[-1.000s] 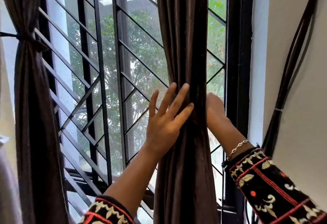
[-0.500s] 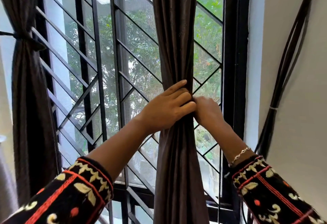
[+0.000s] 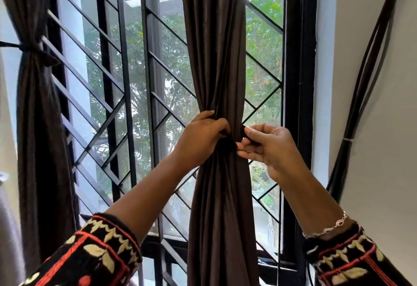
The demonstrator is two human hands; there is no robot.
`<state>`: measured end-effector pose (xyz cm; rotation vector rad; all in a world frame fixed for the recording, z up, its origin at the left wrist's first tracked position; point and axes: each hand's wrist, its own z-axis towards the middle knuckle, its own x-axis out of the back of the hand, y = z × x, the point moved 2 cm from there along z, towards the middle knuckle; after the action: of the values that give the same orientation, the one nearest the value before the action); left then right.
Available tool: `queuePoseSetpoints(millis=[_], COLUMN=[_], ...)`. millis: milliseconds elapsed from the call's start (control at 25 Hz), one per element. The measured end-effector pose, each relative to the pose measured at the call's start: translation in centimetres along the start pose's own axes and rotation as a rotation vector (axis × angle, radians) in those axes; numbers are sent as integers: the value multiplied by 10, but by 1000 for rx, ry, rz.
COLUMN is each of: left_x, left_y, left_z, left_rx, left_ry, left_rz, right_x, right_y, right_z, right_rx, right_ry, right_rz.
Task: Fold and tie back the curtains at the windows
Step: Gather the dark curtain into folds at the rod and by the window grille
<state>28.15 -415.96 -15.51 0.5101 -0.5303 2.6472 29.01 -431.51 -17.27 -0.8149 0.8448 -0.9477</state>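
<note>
A dark brown curtain (image 3: 216, 60) hangs in front of the barred window, gathered into a narrow bunch at mid height. My left hand (image 3: 203, 136) is closed around the left side of that bunch. My right hand (image 3: 266, 145) pinches a dark strip at the bunch's right side between thumb and fingers; whether it is a tie band or a curtain fold is unclear. A second dark curtain (image 3: 38, 127) at the far left is cinched by a dark tie (image 3: 29, 49) high up.
The black window grille (image 3: 126, 105) with diagonal bars stands behind both curtains. The black window frame (image 3: 297, 105) rises to the right of the bunch. Dark cables (image 3: 365, 78) run up the white wall (image 3: 383, 150) on the right.
My left hand went from flat on the curtain to a closed grip around it. My right hand came out from behind the curtain to its right side and now pinches there.
</note>
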Motion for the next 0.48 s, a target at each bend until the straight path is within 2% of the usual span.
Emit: queuePoseSetpoints(millis=[80, 200, 400, 480], left_x=[0, -3, -8, -10], left_y=[5, 17, 19, 18], left_z=[-2, -7, -15, -16], left_rx=[64, 27, 253, 280], left_ry=[14, 15, 86, 83], left_rz=[-73, -78, -228, -234], right_x=[-4, -11, -24, -26], right_y=[1, 3, 9, 13], right_z=[-1, -2, -1, 0], right_rx=[-25, -61, -11, 14], right_ry=[-8, -51, -84, -96], right_rz=[-30, -77, -131, -107])
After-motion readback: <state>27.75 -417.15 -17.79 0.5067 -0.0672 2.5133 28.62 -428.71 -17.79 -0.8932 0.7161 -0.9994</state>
